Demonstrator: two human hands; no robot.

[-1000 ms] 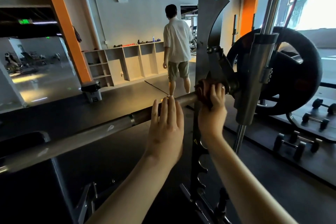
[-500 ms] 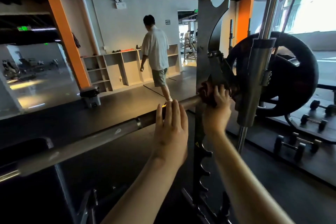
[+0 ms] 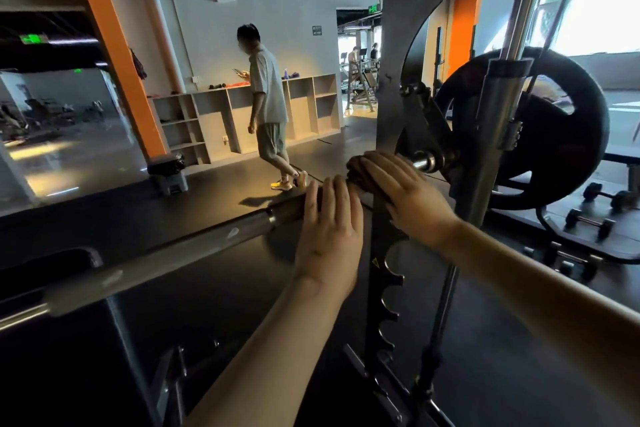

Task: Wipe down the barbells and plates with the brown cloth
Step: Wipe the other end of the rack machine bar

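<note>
Right hand (image 3: pixel 401 191) wrapped over brown cloth (image 3: pixel 358 180) has slid inward off collar (image 3: pixel 427 160) – barbell (image 3: pixel 173 253) shaft next; left hand (image 3: pixel 329 229) flat, steadying.

The brown cloth (image 3: pixel 356 173) is largely covered by the fingers (image 3: pixel 381 170) of the right hand (image 3: pixel 407 196); only a dark fold is exposed past the fingertips. The barbell (image 3: pixel 173 250) section beneath the left hand (image 3: pixel 329 236) fingers is concealed. Its end well apart from them is cut off by the frame edge. The plate (image 3: pixel 561 135), beyond the right fingers, is partly masked by a steel column (image 3: pixel 498 135).
</note>
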